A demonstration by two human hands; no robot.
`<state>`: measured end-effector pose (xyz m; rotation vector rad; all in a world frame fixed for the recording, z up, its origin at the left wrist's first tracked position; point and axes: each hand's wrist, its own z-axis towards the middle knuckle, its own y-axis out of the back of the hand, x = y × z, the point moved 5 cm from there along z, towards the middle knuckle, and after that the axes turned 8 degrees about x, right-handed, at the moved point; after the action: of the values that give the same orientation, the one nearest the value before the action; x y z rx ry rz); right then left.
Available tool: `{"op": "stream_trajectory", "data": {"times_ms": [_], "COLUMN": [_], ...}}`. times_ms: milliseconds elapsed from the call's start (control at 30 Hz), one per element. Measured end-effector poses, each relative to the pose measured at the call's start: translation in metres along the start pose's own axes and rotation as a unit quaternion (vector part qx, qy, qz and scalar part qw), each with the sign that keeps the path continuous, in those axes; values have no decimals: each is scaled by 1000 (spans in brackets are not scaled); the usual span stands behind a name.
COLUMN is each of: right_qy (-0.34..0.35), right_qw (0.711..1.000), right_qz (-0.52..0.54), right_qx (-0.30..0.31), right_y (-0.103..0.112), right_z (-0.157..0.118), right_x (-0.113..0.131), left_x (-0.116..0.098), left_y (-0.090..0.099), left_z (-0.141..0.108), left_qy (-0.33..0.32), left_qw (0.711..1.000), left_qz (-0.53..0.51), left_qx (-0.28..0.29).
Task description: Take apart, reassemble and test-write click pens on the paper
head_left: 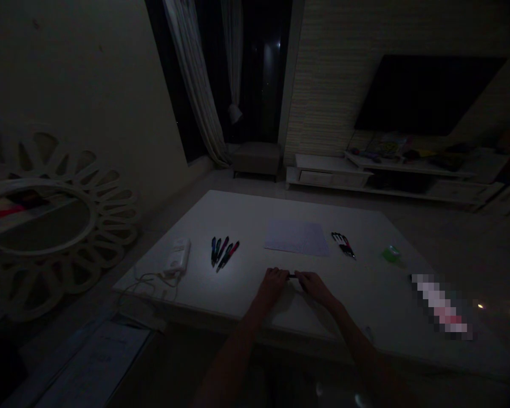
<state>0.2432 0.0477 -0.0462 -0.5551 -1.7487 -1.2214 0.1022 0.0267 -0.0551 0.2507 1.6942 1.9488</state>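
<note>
My left hand (275, 280) and my right hand (312, 285) meet near the front edge of the white table (238, 214), each closed on one end of a dark pen-like object (293, 276). Just beyond them lies a sheet of paper (297, 237). To the left, several dark and coloured pens (223, 253) lie side by side. Right of the paper is a group of black-and-white pens (343, 245). The room is dim, and fine detail of the held object is hard to make out.
A white device (177, 256) with cables sits at the table's left. A green item (391, 254) and a blurred, pixelated object (440, 306) lie at the right. A round decorative mirror frame (91, 209) stands left of the table.
</note>
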Motion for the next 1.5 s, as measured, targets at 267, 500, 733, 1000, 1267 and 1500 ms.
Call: {"op": "stream_trajectory", "data": {"times_ms": [267,500,733,1000,1267,1500], "right_qy": [9,176,167,5,20,74], "right_qw": [999,932,916,953,918,826], "right_qz": [-8,-257,-350,-260,348,555], "right_qx": [-37,-185,-108,-153,-186,-62], "right_y": [0,-12,-54,19,83,72], "right_z": [1,-19,6,1,-19,-28], "right_x": [-12,21,33,0,24,56], "left_x": [0,4,6,7,6,9], "left_y": [0,-6,-9,4,5,1], "left_z": [0,-1,-2,-3,0,1], "left_qy": [-9,18,16,57,69,81], "left_qw": [1000,999,999,993,995,995], "left_qz": [12,32,23,24,34,26], "left_qx": [-8,-33,-35,-105,-64,-45]}}
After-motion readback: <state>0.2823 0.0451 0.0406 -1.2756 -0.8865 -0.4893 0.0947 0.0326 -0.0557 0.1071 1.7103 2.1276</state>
